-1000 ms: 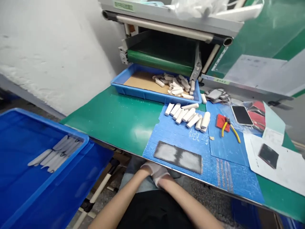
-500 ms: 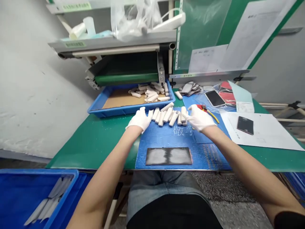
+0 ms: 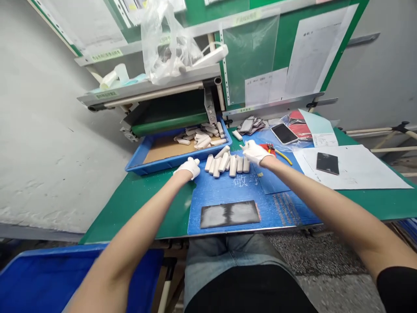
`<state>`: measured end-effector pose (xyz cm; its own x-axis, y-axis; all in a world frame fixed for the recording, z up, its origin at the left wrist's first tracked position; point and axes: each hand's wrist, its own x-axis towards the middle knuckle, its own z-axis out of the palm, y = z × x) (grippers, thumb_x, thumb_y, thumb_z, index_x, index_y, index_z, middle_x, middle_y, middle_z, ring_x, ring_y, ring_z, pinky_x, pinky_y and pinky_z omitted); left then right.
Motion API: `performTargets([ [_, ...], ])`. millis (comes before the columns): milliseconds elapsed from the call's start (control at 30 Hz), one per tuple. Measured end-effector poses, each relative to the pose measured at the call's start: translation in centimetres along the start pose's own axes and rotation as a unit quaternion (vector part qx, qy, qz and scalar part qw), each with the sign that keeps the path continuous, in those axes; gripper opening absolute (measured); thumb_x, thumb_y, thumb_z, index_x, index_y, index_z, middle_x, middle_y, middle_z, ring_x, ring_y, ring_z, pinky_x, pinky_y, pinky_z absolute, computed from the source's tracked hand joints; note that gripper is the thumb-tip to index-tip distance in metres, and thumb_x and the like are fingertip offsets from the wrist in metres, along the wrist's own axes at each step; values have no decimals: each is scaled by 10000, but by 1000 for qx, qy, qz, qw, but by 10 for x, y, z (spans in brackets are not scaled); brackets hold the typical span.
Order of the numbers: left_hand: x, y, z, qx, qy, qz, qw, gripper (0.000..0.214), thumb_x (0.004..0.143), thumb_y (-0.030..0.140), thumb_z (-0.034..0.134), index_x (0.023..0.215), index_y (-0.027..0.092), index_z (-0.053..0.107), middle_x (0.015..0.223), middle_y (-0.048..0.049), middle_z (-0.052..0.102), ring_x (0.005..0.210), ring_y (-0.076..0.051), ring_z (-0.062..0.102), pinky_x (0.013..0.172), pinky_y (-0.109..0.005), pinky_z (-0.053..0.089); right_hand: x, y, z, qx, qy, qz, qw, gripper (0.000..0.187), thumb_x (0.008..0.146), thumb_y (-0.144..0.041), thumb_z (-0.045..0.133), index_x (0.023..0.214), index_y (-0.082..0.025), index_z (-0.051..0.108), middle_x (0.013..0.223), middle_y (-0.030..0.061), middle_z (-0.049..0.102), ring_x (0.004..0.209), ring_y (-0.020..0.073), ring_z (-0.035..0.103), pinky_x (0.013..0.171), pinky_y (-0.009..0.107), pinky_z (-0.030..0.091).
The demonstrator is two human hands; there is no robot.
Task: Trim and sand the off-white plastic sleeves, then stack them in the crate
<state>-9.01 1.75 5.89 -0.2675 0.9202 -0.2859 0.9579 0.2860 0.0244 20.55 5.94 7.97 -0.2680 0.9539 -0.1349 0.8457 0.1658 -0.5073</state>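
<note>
Several white, rounded oblong pieces (image 3: 233, 166) lie side by side on the blue board (image 3: 224, 191), a few overlapping at the back. My left hand (image 3: 189, 168), in a white glove, rests at the board's left edge, a small gap from the leftmost piece. Its fingers are curled in, and nothing shows in them. Beyond the right end of the row is my right hand (image 3: 256, 152), gloved too. Its fingers are partly extended toward the left, with nothing visible held. A dark pad with two greyish worn patches (image 3: 230, 214) lies on the board's front part.
Behind the row, a blue tray (image 3: 156, 164) holds more white pieces under a green roller (image 3: 169, 125). On the right are yellow-handled pliers (image 3: 280, 154), a phone (image 3: 284, 133), a paper sheet (image 3: 365, 169) and a black square (image 3: 327, 163). A blue bin (image 3: 42, 269) stands lower left.
Both hands have come away from the row: the left fingers have curled, and the right hand has moved back. The white pieces now sit closer together. The camera view has tilted and shifted.
</note>
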Motion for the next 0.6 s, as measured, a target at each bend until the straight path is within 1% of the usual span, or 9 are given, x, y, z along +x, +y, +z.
performTargets([
  [67,-26,-13,0,-10,-3,35,999,412,1080,401,341,1335,150,546,1317,-234,665,1175,-358,705,1006,-504,537,-25,12,-2,11,-21,-8,1000,331,1077,-429,395,1257,-179,517,1113,136,716,886,241,671,762,324,492],
  [100,-43,-19,2,-17,-10,56,998,439,1091,463,305,1301,162,546,1294,-212,676,1156,-344,710,1008,-478,535,-40,20,1,12,-41,-22,999,328,1073,-478,403,1194,-204,536,1057,103,717,850,231,660,750,320,483],
  [200,-100,-31,12,-39,-51,104,993,558,1078,666,227,1184,227,556,1215,-120,703,1058,-300,731,907,-405,549,-88,45,21,-27,-104,-80,991,330,1050,-540,442,1017,-223,528,923,64,695,802,223,639,726,318,446],
  [267,-133,-33,22,-25,-71,131,989,503,1090,638,249,1110,243,561,1143,-90,710,1007,-287,737,868,-387,532,-117,58,38,-78,-132,-94,984,361,1050,-575,444,987,-227,518,889,59,695,776,229,650,688,322,412],
  [333,-154,-32,34,9,-78,167,983,409,1104,564,315,1065,236,556,1065,-80,709,951,-281,739,833,-376,515,-137,62,50,-141,-145,-122,972,390,1065,-600,423,1008,-231,537,911,60,714,766,241,677,641,322,365],
  [400,-163,-27,47,52,-81,204,974,384,1107,538,347,1068,227,569,1053,-87,711,900,-280,740,768,-367,504,-148,55,55,-204,-144,-171,953,412,1084,-611,389,1050,-243,569,949,57,729,759,252,702,600,315,318],
  [467,-163,-18,56,106,-63,240,963,455,1111,559,304,1123,225,613,1076,-113,722,884,-296,746,717,-366,496,-149,37,54,-251,-134,-207,936,434,1097,-621,355,1134,-263,598,966,57,737,730,258,714,573,306,298],
  [533,-158,-7,60,149,-30,276,949,540,1103,601,265,1235,239,644,1072,-143,737,891,-333,752,723,-387,501,-145,14,51,-280,-125,-234,923,444,1106,-605,343,1274,-281,597,971,75,749,706,265,716,570,302,330],
  [600,-153,1,57,139,-10,289,947,559,1071,652,341,1339,264,641,1052,-165,752,930,-383,749,782,-434,513,-141,-7,49,-304,-126,-271,905,445,1121,-528,341,1415,-276,562,999,119,764,725,278,724,601,321,395],
])
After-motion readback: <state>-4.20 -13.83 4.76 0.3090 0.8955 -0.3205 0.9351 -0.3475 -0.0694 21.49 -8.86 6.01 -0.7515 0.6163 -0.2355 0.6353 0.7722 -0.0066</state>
